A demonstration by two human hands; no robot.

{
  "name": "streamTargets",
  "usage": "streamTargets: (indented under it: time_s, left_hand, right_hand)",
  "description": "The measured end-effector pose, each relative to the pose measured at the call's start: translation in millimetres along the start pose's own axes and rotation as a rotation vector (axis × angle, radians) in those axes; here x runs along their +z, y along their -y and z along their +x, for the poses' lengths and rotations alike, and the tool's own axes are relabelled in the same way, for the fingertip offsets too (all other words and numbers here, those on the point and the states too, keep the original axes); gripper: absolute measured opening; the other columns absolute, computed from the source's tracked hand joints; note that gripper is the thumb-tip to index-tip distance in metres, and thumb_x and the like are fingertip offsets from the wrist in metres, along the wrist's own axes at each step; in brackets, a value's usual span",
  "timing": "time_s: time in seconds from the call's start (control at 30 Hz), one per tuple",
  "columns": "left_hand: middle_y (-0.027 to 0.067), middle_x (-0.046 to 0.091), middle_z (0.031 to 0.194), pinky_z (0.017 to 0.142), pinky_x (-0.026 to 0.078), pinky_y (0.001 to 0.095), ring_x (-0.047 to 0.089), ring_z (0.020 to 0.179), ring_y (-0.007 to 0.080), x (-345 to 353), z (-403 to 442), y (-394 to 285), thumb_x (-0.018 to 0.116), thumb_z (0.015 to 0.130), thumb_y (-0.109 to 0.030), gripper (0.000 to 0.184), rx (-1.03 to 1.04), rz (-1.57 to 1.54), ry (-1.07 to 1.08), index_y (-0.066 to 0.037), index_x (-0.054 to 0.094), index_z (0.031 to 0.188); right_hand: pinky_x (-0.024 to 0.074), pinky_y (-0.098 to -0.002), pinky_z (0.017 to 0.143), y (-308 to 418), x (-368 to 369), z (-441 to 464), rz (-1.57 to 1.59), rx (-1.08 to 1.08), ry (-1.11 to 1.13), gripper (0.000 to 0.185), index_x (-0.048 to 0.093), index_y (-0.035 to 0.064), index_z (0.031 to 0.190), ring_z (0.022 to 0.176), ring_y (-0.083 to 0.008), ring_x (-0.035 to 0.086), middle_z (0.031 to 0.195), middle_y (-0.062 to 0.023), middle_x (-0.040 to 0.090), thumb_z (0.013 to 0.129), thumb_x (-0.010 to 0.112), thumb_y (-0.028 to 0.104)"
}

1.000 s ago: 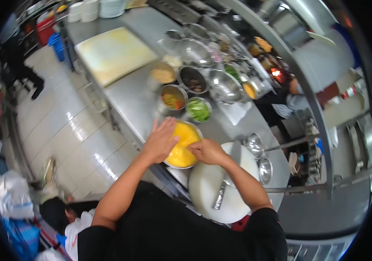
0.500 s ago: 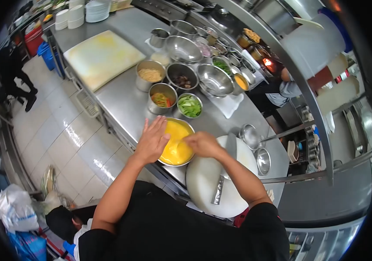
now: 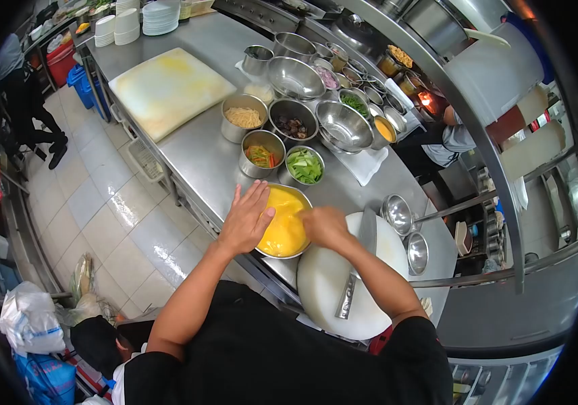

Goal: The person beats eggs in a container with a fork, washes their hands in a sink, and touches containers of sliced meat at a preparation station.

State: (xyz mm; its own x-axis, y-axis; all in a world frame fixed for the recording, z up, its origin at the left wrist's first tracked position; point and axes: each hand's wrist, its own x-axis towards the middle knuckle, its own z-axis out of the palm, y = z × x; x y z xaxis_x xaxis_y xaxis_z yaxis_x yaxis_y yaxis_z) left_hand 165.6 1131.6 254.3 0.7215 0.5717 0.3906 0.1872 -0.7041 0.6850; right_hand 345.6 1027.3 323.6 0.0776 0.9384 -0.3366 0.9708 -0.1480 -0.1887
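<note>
A round metal bowl [image 3: 262,252] of yellow liquid [image 3: 282,226], like beaten egg, stands at the counter's near edge. Against its left rim rests my left hand [image 3: 247,219], fingers stretched out and thumb apart. My right hand [image 3: 325,226] is closed over the bowl's right side and slightly blurred; whatever it grips is hidden. Just beyond the bowl are a pot of sliced red and green vegetables [image 3: 260,156] and a pot of chopped green leaves [image 3: 304,166]. Under my right forearm, a cleaver [image 3: 347,297] lies on a round white chopping block [image 3: 323,290].
Farther back are a pot of pale shreds [image 3: 243,117], a pot of dark pieces [image 3: 292,127] and a large white cutting board [image 3: 171,91]. Small metal bowls [image 3: 397,214] sit right of the block. A metal shelf post [image 3: 485,145] rises at right. Other people stand around the counter.
The whole scene has shifted slightly right in view. My right hand remains closed over the bowl, and the yellow liquid's surface has changed shape. My left hand stays at the rim.
</note>
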Motion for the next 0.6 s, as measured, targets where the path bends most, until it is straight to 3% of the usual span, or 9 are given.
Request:
streamTargets:
  time_s: [0.1,0.17,0.23,0.3,0.37,0.43,0.5,0.57,0.6]
  left_hand:
    - [0.0228,0.039,0.141,0.113,0.010,0.0522,0.029,0.136,0.0351,-1.0,2.3,1.1,0.029,0.099,-0.040,0.060,0.005,-0.009,-0.009,0.008,0.041,0.132]
    - [0.0233,0.039,0.140,0.113,0.010,0.0531,0.030,0.136,0.0348,-0.5,2.7,1.1,0.032,0.099,-0.041,0.060,0.011,-0.025,-0.022,0.008,0.042,0.131]
    - [0.0237,0.040,0.140,0.112,0.010,0.0534,0.030,0.136,0.0354,-0.8,1.1,-1.2,0.032,0.099,-0.041,0.059,0.004,-0.039,-0.035,0.008,0.042,0.131]
    - [0.0236,0.040,0.140,0.112,0.011,0.0535,0.030,0.136,0.0355,-0.8,0.5,-0.1,0.032,0.099,-0.040,0.059,0.013,-0.029,-0.032,0.008,0.042,0.131]
    - [0.0235,0.040,0.140,0.112,0.012,0.0536,0.030,0.136,0.0357,-0.6,1.9,1.0,0.032,0.099,-0.040,0.059,0.019,-0.023,-0.034,0.008,0.042,0.130]
    - [0.0232,0.040,0.140,0.112,0.012,0.0540,0.030,0.136,0.0358,0.4,1.0,0.2,0.032,0.099,-0.040,0.059,0.017,-0.015,-0.043,0.008,0.042,0.131]
    - [0.0231,0.040,0.140,0.112,0.012,0.0539,0.030,0.136,0.0358,1.9,-0.1,0.7,0.032,0.099,-0.040,0.059,0.012,-0.018,-0.037,0.008,0.042,0.131]
    - [0.0231,0.040,0.140,0.112,0.012,0.0538,0.030,0.136,0.0358,0.8,3.9,1.9,0.032,0.099,-0.040,0.059,0.018,-0.017,-0.035,0.008,0.042,0.131]
    - [0.0231,0.040,0.140,0.112,0.012,0.0537,0.030,0.136,0.0358,0.8,3.5,2.1,0.031,0.099,-0.040,0.059,0.023,-0.018,-0.040,0.008,0.042,0.131]
  right_hand:
    - [0.0509,-0.0434,0.072,2.2,-0.1,0.4,-0.087,-0.064,0.153,0.020,0.070,0.0145,0.089,0.082,-0.0336,0.064,0.089,-0.0151,0.067,0.081,0.052,0.016]
    - [0.0507,-0.0439,0.071,-10.0,-1.6,1.2,0.267,0.005,-0.043,0.020,0.069,0.0147,0.089,0.081,-0.0343,0.064,0.087,-0.0160,0.066,0.080,0.052,0.015]
    - [0.0507,-0.0439,0.071,-3.8,-2.7,3.4,0.181,0.128,-0.103,0.019,0.069,0.0143,0.087,0.080,-0.0342,0.064,0.085,-0.0148,0.066,0.080,0.052,0.018]
    - [0.0507,-0.0444,0.069,4.2,7.4,0.6,-0.130,-0.050,0.073,0.021,0.070,0.0142,0.086,0.078,-0.0342,0.064,0.083,-0.0148,0.066,0.083,0.050,0.020]
    - [0.0508,-0.0445,0.068,2.0,-3.5,-4.0,-0.015,-0.158,0.109,0.021,0.070,0.0140,0.087,0.078,-0.0349,0.064,0.082,-0.0150,0.066,0.083,0.050,0.019]
    - [0.0504,-0.0444,0.069,-6.8,-7.1,-0.9,0.266,0.046,-0.130,0.019,0.069,0.0130,0.084,0.078,-0.0347,0.064,0.080,-0.0147,0.065,0.083,0.050,0.019]
    - [0.0504,-0.0444,0.070,-1.4,1.0,-2.0,0.100,0.127,-0.153,0.019,0.069,0.0141,0.086,0.077,-0.0343,0.064,0.081,-0.0140,0.066,0.083,0.051,0.019]
    - [0.0505,-0.0457,0.068,0.3,11.2,-7.9,0.006,-0.231,0.089,0.021,0.070,0.0153,0.089,0.074,-0.0347,0.064,0.082,-0.0144,0.066,0.085,0.050,0.021]
    - [0.0505,-0.0458,0.068,-2.5,9.7,-9.4,0.159,-0.189,0.014,0.021,0.069,0.0141,0.089,0.076,-0.0344,0.064,0.082,-0.0146,0.066,0.085,0.050,0.021]
